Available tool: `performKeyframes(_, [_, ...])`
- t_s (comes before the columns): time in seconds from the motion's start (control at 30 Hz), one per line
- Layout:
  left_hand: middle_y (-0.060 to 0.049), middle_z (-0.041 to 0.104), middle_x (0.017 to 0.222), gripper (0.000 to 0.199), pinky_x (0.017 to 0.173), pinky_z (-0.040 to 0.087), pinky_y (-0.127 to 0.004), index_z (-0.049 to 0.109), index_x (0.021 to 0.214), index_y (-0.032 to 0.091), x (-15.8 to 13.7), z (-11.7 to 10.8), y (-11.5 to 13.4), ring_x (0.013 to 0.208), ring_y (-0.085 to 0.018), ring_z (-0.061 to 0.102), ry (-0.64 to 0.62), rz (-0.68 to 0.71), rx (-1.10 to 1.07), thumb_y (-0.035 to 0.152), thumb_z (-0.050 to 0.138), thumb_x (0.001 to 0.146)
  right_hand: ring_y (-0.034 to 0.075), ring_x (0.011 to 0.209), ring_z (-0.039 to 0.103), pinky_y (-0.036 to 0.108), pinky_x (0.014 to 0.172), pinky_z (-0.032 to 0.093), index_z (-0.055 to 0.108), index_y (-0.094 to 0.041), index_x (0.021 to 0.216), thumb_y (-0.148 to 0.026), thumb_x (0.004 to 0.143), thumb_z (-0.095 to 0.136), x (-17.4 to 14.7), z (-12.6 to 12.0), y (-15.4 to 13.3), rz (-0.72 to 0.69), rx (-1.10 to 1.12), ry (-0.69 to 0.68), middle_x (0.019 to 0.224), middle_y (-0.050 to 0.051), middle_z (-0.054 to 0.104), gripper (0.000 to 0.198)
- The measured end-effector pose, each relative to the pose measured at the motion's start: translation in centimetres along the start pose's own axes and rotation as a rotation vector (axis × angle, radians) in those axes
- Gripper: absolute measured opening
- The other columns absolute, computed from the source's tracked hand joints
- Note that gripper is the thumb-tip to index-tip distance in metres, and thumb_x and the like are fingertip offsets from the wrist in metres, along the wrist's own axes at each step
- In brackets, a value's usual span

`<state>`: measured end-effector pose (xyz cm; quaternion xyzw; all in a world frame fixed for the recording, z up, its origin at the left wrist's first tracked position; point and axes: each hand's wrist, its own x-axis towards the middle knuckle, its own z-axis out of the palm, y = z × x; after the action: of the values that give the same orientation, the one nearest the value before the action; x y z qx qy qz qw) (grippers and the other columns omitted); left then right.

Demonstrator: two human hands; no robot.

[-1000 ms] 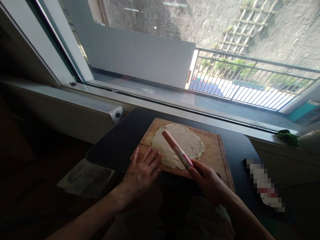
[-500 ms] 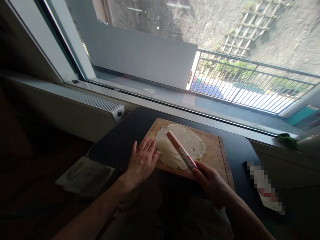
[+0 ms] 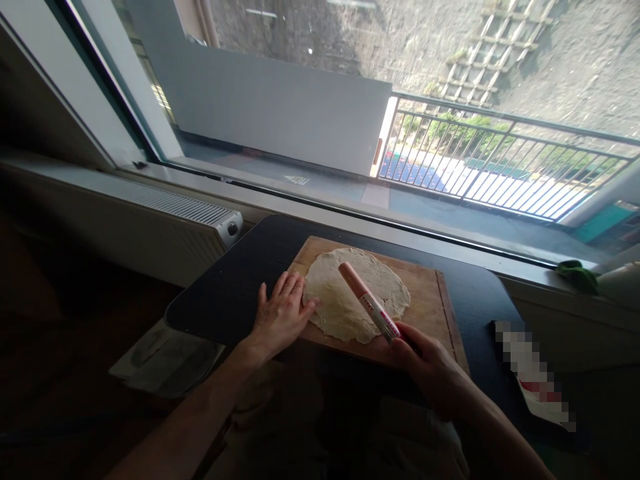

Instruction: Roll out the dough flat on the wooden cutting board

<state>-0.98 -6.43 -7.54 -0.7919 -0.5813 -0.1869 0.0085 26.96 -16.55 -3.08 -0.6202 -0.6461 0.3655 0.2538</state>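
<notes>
A flat, uneven round of rolled-out dough (image 3: 330, 287) lies on a wooden cutting board (image 3: 425, 293). My left hand (image 3: 281, 310) rests palm down at the left edge of the board, fingers stretched out, with the thumb at the dough's rim. In my right hand (image 3: 423, 353) is a rolling pin (image 3: 367, 300), a wooden cylinder with a printed label around its near part. My fingers wrap its near end. It slants over the dough, far end pointing up and left; whether it touches the dough I cannot tell.
The board lies on a dark table (image 3: 225, 287) beside a window sill (image 3: 320, 213). A white radiator (image 3: 190, 233) stands at the left. A partly blurred-out object (image 3: 533, 373) lies at the table's right edge, and a green cloth (image 3: 577, 275) sits on the sill.
My left hand has slid slightly left, off the dough's side. The rolling pin's far end has shifted a little right. The view has moved slightly.
</notes>
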Motion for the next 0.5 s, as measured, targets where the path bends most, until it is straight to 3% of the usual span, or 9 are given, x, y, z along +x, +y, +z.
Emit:
performKeyframes(0.23, [-0.015,0.038,0.145,0.061,0.107,0.019,-0.059,0.042,0.137,0.015,0.4,0.0,0.2,0.137,-0.031,0.028,-0.032,-0.021,0.031,0.054,0.035,0.090,0.020,0.085,0.059,0.028,0.073,0.043,0.055,-0.023,0.126,-0.047,0.090,0.045,-0.2,-0.1,-0.3,-0.002,-0.004,0.012,0.096,0.001,0.066,0.044])
performKeyframes(0.4, [-0.013,0.029,0.150,0.061,0.110,0.018,-0.055,0.029,0.144,0.010,3.8,-1.6,0.3,0.140,-0.026,0.022,0.012,-0.200,0.035,0.045,0.016,0.095,0.019,0.085,0.059,0.026,0.073,0.043,0.054,-0.023,0.126,-0.048,0.090,0.045,-0.2,-0.4,0.1,0.003,0.024,0.024,0.095,0.000,0.066,0.046])
performKeyframes(0.5, [-0.012,0.023,0.152,0.071,0.112,0.012,-0.054,0.022,0.146,0.008,5.2,-0.8,1.9,0.141,-0.026,0.017,-0.044,-0.137,0.033,0.054,0.013,0.093,0.019,0.083,0.060,0.026,0.070,0.044,0.055,-0.021,0.125,-0.050,0.089,0.045,-0.1,-0.5,0.2,0.031,0.012,0.043,0.091,0.001,0.067,0.048])
